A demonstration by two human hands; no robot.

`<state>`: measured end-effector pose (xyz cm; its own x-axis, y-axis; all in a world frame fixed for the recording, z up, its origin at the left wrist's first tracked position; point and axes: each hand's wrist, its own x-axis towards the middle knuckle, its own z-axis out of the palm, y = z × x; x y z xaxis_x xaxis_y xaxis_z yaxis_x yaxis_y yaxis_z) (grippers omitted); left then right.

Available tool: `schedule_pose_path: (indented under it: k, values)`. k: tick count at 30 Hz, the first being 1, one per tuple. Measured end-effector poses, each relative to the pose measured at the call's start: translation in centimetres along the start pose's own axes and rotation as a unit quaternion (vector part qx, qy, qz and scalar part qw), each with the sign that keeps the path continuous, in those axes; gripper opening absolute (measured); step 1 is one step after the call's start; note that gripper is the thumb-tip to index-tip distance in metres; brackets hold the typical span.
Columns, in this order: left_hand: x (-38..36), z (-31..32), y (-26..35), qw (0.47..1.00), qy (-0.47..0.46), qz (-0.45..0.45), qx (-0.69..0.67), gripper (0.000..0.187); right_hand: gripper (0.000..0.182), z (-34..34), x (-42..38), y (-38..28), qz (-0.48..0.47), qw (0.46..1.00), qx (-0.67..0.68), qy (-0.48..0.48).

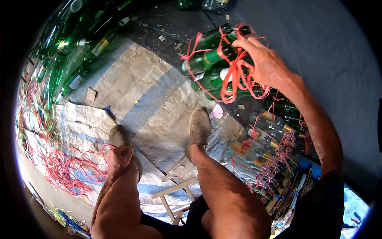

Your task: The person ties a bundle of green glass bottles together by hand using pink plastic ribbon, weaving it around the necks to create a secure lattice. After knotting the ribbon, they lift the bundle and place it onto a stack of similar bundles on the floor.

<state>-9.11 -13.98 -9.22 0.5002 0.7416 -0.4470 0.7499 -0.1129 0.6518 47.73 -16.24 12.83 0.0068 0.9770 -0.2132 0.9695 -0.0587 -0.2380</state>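
Note:
My right hand (pixel 266 63) grips the red string wound around a bundle of green glass bottles (pixel 209 67), up at their necks, and the bundle hangs tilted above the ground at upper right. My left hand (pixel 119 156) is curled shut low on the left, just by my left shoe (pixel 116 136). A strand from the loose red string (pixel 65 169) arcs up into its fingers. My right shoe (pixel 199 126) rests on the tarp below the bundle.
Several loose green bottles (pixel 71 51) are heaped at upper left. Tied bundles of clear and green bottles (pixel 264 147) lie on the right. A worn grey tarp (pixel 147 95) covers the ground, and a small wooden stool frame (pixel 175 195) stands between my legs.

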Motion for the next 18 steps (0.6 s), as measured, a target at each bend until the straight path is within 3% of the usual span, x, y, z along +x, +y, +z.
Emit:
schedule_pose_path:
  k: [5, 9, 11, 18]
  values:
    - [0.1, 0.4, -0.7, 1.000, -0.011, -0.007, 0.004, 0.018, 0.077, -2.0, -3.0, 6.9, 0.091, 0.994, -0.062, -0.015]
    - [0.2, 0.5, -1.1, 1.000, -0.017, -0.016, -0.002, 0.018, 0.081, -2.4, -6.0, 14.1, 0.108, 0.988, -0.109, -0.013]
    - [-0.1, -0.3, 2.2, 0.999, 0.007, 0.007, 0.030, 0.018, 0.081, -2.7, -7.2, 16.2, 0.138, 0.983, -0.123, -0.018]
    - [0.4, -0.1, 3.3, 0.999, 0.008, 0.008, 0.053, 0.018, 0.086, -2.9, -11.1, 22.0, 0.206, 0.966, -0.142, -0.064]
